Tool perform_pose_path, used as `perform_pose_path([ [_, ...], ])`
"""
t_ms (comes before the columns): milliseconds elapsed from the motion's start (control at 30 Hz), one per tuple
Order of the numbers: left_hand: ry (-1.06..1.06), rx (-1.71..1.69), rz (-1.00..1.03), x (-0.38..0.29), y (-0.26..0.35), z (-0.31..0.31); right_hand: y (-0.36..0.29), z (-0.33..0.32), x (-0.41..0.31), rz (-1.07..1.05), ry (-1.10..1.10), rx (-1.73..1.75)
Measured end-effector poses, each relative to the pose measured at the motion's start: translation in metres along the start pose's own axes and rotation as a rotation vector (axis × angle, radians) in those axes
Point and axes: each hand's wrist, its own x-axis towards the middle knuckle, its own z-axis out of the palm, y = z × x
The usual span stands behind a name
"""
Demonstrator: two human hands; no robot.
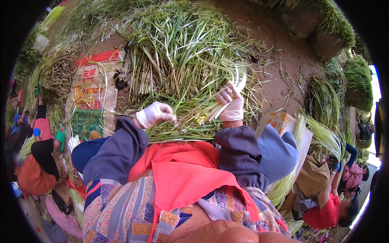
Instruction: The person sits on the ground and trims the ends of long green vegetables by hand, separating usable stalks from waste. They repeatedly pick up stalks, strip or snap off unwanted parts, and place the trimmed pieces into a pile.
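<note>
My right hand (231, 103), in a thin white glove, is closed around a few long green-white stalks (216, 111). Their pale leaves (241, 79) curve up beyond the fist, while the lower ends point left. My left hand (156, 114), also gloved, has its fingers curled and fingertips pinched close to those ends. Whether anything sits between its fingertips cannot be made out. Loose stalks and leaf scraps (182, 133) lie beneath both hands, in front of my red apron (185, 176). Just beyond spreads a large heap of leafy stalks (170, 54), thick ends towards me.
A printed woven sack (94, 91) lies flat at left. A cardboard box (275, 121) stands by my right knee, with cleaned pale stalks (285, 185) beside it. Bare earth floor (273, 60) shows at upper right. Other people sit at left (38, 173) and right (322, 209) among green bundles.
</note>
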Motion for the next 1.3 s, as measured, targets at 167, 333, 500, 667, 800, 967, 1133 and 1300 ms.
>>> perform_pose_path([
  [167, -0.611, 1.5, -0.583, -0.036, -0.022, -0.022, -0.048, 0.016, -0.002, -0.127, -0.203, 0.065],
  [333, 0.012, 1.234, -0.078, -0.009, 0.011, -0.013, -0.036, 0.017, -0.006, -0.045, -0.031, -0.047],
  [500, 0.12, -0.17, -0.259, 0.034, 0.021, 0.075, -0.013, 0.003, 0.0, -0.054, -0.047, -0.162],
  [667, 0.18, -0.036, -0.041, 0.043, 0.015, 0.097, 0.0, -0.006, -0.001, 0.005, 0.151, -0.413],
  [800, 0.342, 0.182, -0.118, 0.052, 0.014, 0.092, 0.034, -0.01, -0.011, 0.152, 0.319, -0.626],
  [967, 0.446, -0.047, -0.105, 0.052, 0.001, 0.079, 0.035, -0.014, -0.005, 0.166, 0.159, -0.388],
  [1133, 0.527, 0.093, -0.201, 0.042, -0.014, 0.062, 0.012, -0.015, 0.011, -0.006, 0.116, -0.276],
  [1300, -0.141, -0.06, -0.413, 0.034, -0.013, 0.079, 0.005, -0.016, 0.014, 0.072, 0.13, -0.234],
])
